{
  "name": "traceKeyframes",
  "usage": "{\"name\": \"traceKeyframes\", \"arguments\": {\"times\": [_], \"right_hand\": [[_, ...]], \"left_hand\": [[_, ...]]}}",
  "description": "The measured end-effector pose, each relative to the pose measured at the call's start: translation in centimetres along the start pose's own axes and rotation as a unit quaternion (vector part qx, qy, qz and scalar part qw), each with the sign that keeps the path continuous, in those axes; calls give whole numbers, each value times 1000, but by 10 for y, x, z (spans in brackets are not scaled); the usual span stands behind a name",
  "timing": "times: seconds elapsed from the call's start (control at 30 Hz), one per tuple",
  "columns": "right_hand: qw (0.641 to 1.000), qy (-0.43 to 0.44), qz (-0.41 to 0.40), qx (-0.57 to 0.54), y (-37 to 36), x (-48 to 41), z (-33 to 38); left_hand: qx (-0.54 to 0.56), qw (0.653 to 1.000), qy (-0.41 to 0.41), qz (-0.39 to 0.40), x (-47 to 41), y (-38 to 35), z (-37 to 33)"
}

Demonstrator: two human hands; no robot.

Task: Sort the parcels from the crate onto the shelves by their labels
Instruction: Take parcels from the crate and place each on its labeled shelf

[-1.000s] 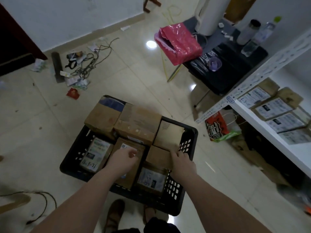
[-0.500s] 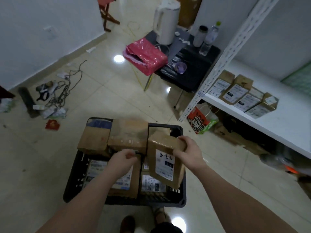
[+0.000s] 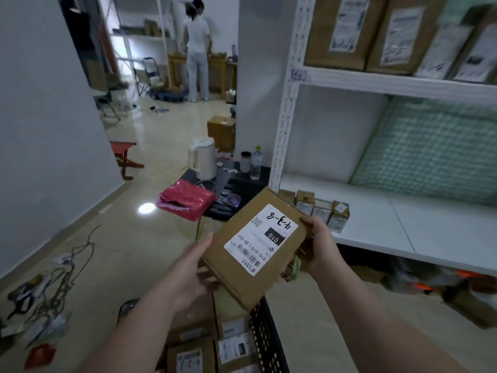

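Gripping one cardboard parcel (image 3: 239, 275) in both hands, lifted clear above the black crate (image 3: 265, 332), label side up and tilted. Left hand (image 3: 188, 270) clamped on the near-left edge: thumb on top, fingers underneath. Right hand (image 3: 320, 249) curled round the far-right edge. Label (image 3: 262, 238) upside down from here: handwritten 4-3-8, printed 010, barcode strip along its near edge.

Versus half a second ago:
- Then only the right hand on this parcel, low over the crate; left hand down on another parcel inside.
- Now left hand off that one and onto the lifted parcel.
- Parcel higher and laid flatter, label toward the camera.
- View pitched up: crate mostly cut off at the bottom edge, upper shelf (image 3: 390, 82) and far room newly in frame.

Remaining parcels (image 3: 231, 345) lying in the crate, labels up. White middle shelf (image 3: 403, 224) to the right, with a row of small parcels (image 3: 317, 208) standing at its left end, just beyond the held parcel. Bigger labelled boxes (image 3: 344, 30) on the upper shelf.

Left of the rack: black low table (image 3: 242, 181) carrying a white kettle (image 3: 203, 157), a bottle (image 3: 256, 162) and a red bag (image 3: 185, 199). Tangled cables (image 3: 61, 275) on the floor, near left. Second person (image 3: 197, 47) standing at the far shelves, back turned.
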State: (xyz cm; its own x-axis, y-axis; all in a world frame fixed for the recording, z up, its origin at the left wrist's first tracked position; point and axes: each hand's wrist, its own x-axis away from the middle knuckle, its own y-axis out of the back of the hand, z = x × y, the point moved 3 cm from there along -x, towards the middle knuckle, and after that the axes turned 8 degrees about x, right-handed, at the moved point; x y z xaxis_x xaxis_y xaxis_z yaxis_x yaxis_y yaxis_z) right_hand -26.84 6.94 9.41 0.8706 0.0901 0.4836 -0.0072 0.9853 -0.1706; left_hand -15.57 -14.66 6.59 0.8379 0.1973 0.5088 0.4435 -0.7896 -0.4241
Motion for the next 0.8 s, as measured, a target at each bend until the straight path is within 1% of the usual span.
{"name": "traceKeyframes", "arguments": {"times": [0.07, 0.17, 0.23, 0.3, 0.4, 0.47, 0.53, 0.67, 0.8], "right_hand": [[998, 4, -8, -63, 8, 15, 10], [990, 8, 7, -139, 17, 39, 17], [986, 5, 19, -165, 24, 53, 17], [985, 7, 39, -168, 32, 64, 14], [983, 16, 88, -159, 46, 74, 6], [984, 25, 114, -137, 55, 77, 1], [983, 33, 147, -105, 60, 82, -3], [977, 53, 206, -31, 72, 86, -13], [973, 67, 221, -2, 94, 84, -15]], "left_hand": [[-5, 999, -7, 44, 12, -23, -11], [1, 995, -14, 94, 31, -58, -19], [19, 995, -35, 93, 40, -73, -20], [70, 993, -56, 70, 41, -80, -20], [166, 983, -59, 46, 44, -88, -21], [184, 980, -56, 51, 47, -97, -20], [168, 982, -45, 76, 52, -111, -15], [86, 988, -29, 123, 61, -135, -3], [34, 989, -46, 138, 62, -152, 0]]}}
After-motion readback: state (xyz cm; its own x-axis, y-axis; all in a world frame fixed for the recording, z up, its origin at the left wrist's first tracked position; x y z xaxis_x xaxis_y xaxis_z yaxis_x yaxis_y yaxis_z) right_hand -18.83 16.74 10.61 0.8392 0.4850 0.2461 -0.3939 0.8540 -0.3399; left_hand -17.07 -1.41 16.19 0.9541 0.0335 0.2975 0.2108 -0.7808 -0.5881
